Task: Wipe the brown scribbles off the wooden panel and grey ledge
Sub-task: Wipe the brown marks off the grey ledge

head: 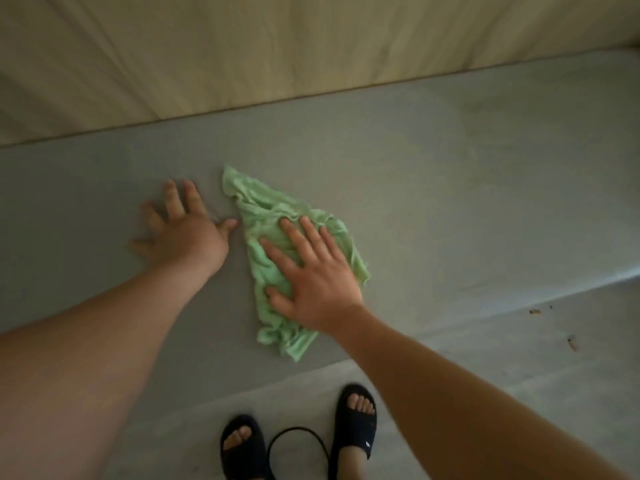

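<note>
Where the person stands: two feet in two black open-toed sandals, one on the left [242, 445] and one on the right [356, 415], on the pale grey floor [502, 358].
Cord: one thin black loop of cord [298, 432] lies on the floor between the two sandals.
Crumbs: a few small brown bits [535, 311] lie on the floor to the right, near the foot of the ledge.
Ledge: one long flat grey ledge [433, 202] runs across the view; both bare forearms reach out over it.
Cloth: one crumpled light green cloth [263, 202] lies on the ledge, its near corner at the front edge and its far tip pointing toward the panel.
Right hand [311, 268]: lies palm down on the middle of the cloth, fingers straight and spread, pressing it flat.
Left hand [187, 233]: rests palm down on the bare ledge just left of the cloth, fingers splayed, holding nothing; its thumb tip is very close to the cloth's edge.
Hands together: two, side by side but not touching.
Scribbles: too dim and blurred to make out.
Panel: one pale yellowish wooden panel [311, 46] rises behind the ledge and meets its far edge.
</note>
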The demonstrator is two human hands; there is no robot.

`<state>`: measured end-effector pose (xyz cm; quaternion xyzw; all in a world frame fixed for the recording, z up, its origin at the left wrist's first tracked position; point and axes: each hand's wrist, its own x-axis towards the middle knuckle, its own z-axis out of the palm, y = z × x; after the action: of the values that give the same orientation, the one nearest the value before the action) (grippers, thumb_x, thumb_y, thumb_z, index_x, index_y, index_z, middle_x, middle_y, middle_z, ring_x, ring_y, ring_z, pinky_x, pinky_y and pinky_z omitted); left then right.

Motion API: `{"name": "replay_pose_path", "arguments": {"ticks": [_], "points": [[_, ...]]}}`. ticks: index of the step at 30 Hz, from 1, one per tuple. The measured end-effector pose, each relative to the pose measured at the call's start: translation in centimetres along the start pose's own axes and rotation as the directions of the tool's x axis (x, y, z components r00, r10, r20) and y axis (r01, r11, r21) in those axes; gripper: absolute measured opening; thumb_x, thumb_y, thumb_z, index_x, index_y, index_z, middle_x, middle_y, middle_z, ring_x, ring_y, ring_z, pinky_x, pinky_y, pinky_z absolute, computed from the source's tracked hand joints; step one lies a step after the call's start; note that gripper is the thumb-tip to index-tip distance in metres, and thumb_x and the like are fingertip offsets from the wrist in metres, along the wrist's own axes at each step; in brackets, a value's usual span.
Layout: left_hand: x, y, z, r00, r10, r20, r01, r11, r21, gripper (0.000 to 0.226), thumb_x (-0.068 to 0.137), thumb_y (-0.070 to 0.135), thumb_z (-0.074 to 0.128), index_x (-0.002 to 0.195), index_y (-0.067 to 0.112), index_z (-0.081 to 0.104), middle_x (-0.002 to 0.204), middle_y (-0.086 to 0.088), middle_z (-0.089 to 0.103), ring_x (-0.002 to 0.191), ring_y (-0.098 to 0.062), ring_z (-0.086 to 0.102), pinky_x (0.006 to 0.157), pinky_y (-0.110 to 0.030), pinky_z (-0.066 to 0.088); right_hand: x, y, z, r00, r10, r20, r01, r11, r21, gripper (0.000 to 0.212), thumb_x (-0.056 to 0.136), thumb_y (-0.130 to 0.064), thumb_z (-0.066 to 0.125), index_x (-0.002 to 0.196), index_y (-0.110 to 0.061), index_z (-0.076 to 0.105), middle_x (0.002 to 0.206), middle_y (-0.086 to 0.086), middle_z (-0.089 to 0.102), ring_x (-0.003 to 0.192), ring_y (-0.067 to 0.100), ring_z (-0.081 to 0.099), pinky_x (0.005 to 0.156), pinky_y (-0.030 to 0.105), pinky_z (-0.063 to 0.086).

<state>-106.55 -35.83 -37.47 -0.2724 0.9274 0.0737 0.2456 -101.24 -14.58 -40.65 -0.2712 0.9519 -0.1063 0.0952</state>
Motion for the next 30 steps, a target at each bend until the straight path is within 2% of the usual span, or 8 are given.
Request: {"name": "replay_pose_path", "arguments": {"ticks": [3,5,8,10,14,19,24,30], "points": [[-2.5,-0.1,1.0,0.967,0.205,-0.150,-0.210,0.977,-0.021,0.070,0.101,0.043,0.055,0.161,0.018,0.027,0.170,-0.009,0.013,0.151,-0.039,0.018,0.118,-0.070,0.019,-0.8,6.9,-1.1,0.932,0.342,-0.116,-0.346,0.938,-0.013,0.080,0.087,-0.067,0.048,0.160,-0.037,0.034,0.170,0.010,0.024,0.158,0.035,0.017,0.127,0.052,0.016],[-4.1,-0.6,2.1,0.898,0.393,-0.197,-0.391,0.919,0.050,0.063,0.095,0.037,0.063,0.153,0.021,0.043,0.164,-0.012,0.028,0.144,-0.041,0.030,0.115,-0.068,0.025,-1.7,10.5,-2.7,0.755,0.642,-0.136,-0.645,0.764,0.027,0.083,0.087,-0.068,0.039,0.162,-0.036,0.028,0.172,0.009,0.018,0.159,0.034,0.012,0.128,0.050,0.012],[-5.9,-2.2,3.1,0.839,0.527,-0.138,-0.523,0.850,0.069,0.059,0.092,0.039,0.060,0.149,0.027,0.049,0.159,-0.011,0.037,0.141,-0.040,0.035,0.113,-0.065,0.032,-2.4,9.2,-2.8,0.584,0.806,-0.092,-0.798,0.591,0.114,0.084,0.089,-0.066,0.030,0.165,-0.031,0.021,0.173,0.012,0.011,0.159,0.035,0.005,0.128,0.052,0.006],[-6.7,-3.2,3.5,0.842,0.538,-0.029,-0.535,0.841,0.083,0.062,0.093,0.037,0.056,0.153,0.030,0.042,0.163,-0.008,0.031,0.146,-0.035,0.029,0.116,-0.060,0.031,-3.0,4.2,-1.4,0.638,0.763,-0.104,-0.758,0.646,0.090,0.085,0.089,-0.064,0.031,0.165,-0.029,0.022,0.172,0.016,0.013,0.159,0.039,0.007,0.128,0.054,0.007],[-7.5,-4.1,2.7,0.838,0.546,0.021,-0.545,0.832,0.103,0.068,0.088,0.025,0.058,0.154,0.026,0.041,0.164,-0.008,0.029,0.148,-0.033,0.027,0.119,-0.053,0.032,-5.7,-6.8,1.9,0.855,0.516,-0.060,-0.514,0.857,0.039,0.083,0.091,-0.066,0.043,0.164,-0.033,0.023,0.172,0.015,0.012,0.159,0.039,0.001,0.128,0.054,0.004],[-9.4,-1.8,2.4,0.848,0.530,-0.015,-0.523,0.840,0.145,0.064,0.087,0.028,0.060,0.149,0.020,0.046,0.161,-0.011,0.034,0.144,-0.035,0.032,0.117,-0.054,0.031,-9.0,-6.1,2.5,0.979,0.192,-0.070,-0.191,0.981,0.018,0.075,0.089,-0.064,0.055,0.158,-0.035,0.041,0.169,0.010,0.028,0.159,0.035,0.016,0.126,0.055,0.018],[-11.0,4.5,3.6,0.836,0.542,-0.088,-0.532,0.839,0.114,0.064,0.088,0.029,0.061,0.150,0.019,0.047,0.164,-0.011,0.030,0.146,-0.038,0.029,0.116,-0.065,0.027,-11.8,4.9,0.5,0.925,0.321,-0.203,-0.326,0.945,0.012,0.071,0.089,-0.062,0.058,0.155,-0.036,0.047,0.166,0.009,0.036,0.155,0.034,0.027,0.125,0.052,0.023],[-13.3,14.7,6.1,0.825,0.558,-0.082,-0.549,0.828,0.113,0.064,0.096,0.034,0.055,0.157,0.027,0.036,0.170,-0.007,0.014,0.154,-0.036,0.012,0.121,-0.068,0.011,-15.4,20.5,-3.6,0.794,0.582,-0.175,-0.589,0.808,0.019,0.075,0.092,-0.069,0.041,0.161,-0.040,0.031,0.171,0.007,0.021,0.159,0.032,0.014,0.129,0.049,0.012]]}}
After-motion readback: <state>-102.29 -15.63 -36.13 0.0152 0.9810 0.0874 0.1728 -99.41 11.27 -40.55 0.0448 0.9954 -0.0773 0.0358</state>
